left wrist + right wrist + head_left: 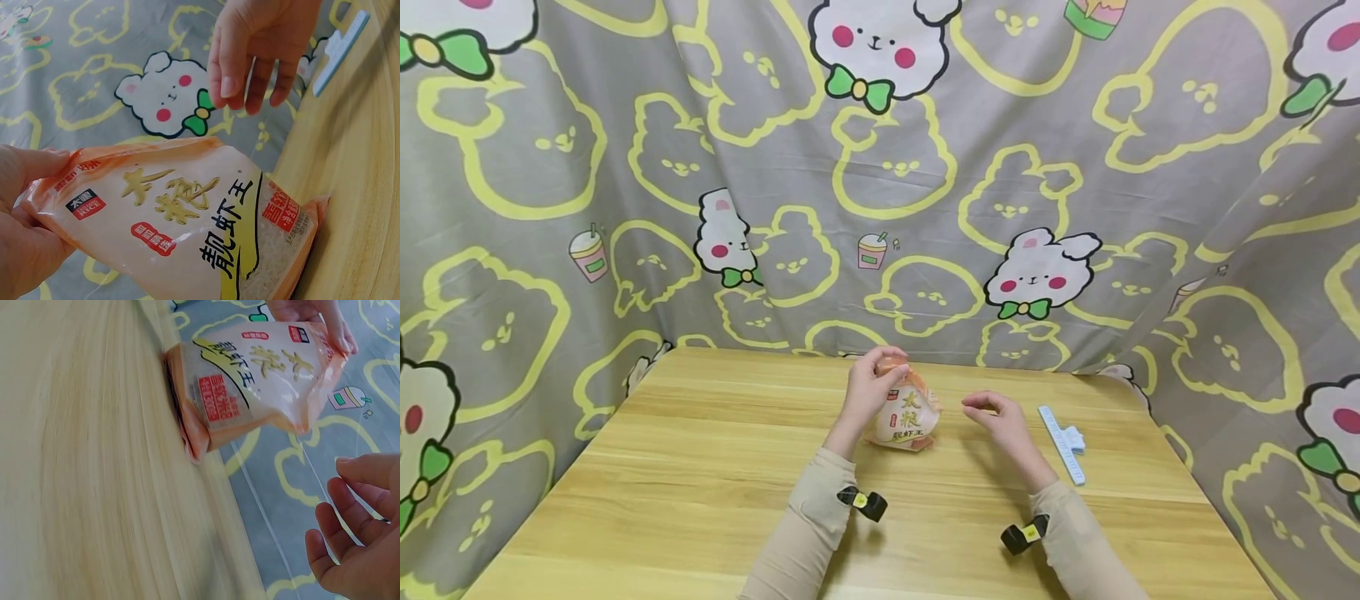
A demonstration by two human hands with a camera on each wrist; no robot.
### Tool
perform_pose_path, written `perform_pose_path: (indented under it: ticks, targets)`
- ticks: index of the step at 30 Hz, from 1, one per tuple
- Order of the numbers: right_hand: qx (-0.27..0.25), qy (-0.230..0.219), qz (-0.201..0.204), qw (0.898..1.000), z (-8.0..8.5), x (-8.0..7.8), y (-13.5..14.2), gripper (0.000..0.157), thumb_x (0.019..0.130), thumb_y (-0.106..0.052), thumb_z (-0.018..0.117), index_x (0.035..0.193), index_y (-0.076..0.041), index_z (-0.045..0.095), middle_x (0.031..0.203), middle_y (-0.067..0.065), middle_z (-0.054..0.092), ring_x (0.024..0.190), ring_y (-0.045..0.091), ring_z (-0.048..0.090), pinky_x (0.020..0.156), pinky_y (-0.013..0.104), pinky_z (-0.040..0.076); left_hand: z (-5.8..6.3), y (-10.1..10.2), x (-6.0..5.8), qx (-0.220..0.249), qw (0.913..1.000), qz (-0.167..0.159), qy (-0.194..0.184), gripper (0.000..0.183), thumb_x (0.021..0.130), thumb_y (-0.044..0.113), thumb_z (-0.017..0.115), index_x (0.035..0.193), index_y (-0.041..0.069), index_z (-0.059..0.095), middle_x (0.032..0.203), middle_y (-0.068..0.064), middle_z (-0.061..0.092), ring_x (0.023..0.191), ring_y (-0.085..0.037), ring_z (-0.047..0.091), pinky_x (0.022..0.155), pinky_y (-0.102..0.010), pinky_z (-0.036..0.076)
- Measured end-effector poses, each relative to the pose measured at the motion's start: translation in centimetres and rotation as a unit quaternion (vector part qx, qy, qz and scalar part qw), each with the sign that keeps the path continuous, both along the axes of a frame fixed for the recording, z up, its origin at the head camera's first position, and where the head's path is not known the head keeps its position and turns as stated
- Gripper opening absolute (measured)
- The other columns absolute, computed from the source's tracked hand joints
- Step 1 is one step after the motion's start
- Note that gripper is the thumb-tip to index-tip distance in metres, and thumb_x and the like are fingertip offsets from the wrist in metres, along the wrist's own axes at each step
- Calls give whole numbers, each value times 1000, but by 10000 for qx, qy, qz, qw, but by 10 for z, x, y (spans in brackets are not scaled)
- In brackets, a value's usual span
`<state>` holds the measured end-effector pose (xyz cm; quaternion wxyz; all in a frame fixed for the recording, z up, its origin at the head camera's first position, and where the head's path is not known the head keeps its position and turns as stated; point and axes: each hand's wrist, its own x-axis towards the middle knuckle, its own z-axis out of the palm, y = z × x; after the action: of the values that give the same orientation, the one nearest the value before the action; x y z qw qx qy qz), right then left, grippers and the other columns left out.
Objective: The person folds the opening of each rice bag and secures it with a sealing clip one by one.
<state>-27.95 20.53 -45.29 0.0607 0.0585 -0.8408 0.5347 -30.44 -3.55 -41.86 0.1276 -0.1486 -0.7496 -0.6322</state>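
Left hand (pixel 871 385) pinches top of orange-and-clear plastic rice bag (pixel 907 421); right hand (pixel 1000 418) released (nearby). Single-point pinch: bag may topple on wooden surface (pixel 700 483).

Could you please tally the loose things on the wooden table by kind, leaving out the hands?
Orange-and-clear plastic bag of rice, gripped at its top by the left hand: 1
Light blue plastic sealing clip, lying beside the empty right hand: 1
Total: 2
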Motion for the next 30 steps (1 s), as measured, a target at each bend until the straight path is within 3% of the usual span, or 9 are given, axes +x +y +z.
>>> perform_pose_path:
  ticks: [4,9,14,19,30]
  targets:
    - [7,14,-84,10000,4,5,7,20,91,-9,67,106,4,69,111,21,68,91,1,56,80,16,47,0,1,0,21,10000,37,-40,19,90,21,70,107,12,69,106,-10,70,75,-8,57,67,-25,48]
    - [179,107,-208,9996,-9,-1,24,22,92,-16,68,108,-1,69,112,16,69,90,-5,55,82,17,47,0,1,1,8,10000,22,-28,20,91,17,69,109,8,68,108,-11,69,72,-10,54,65,-24,46]
    - [311,143,-326,9989,-11,1,37,24,92,-19,68,108,-2,70,110,14,69,91,-5,55,83,18,47,0,1,0,25,10000,20,-24,19,90,19,70,107,11,68,107,-10,69,70,-7,55,64,-22,47]
    - [415,140,-458,9980,-12,4,48,25,92,-20,67,110,-2,69,108,10,70,90,-7,55,83,16,46,0,1,0,66,10000,15,0,23,90,15,69,111,4,67,105,-13,70,74,-6,57,65,-21,48]
    - [184,-88,-669,9976,-16,6,67,32,94,-23,66,117,-1,66,111,8,69,88,-9,55,80,14,46,0,2,0,122,9999,-6,-11,27,90,18,70,111,3,66,106,-14,69,69,-4,55,63,-21,47]
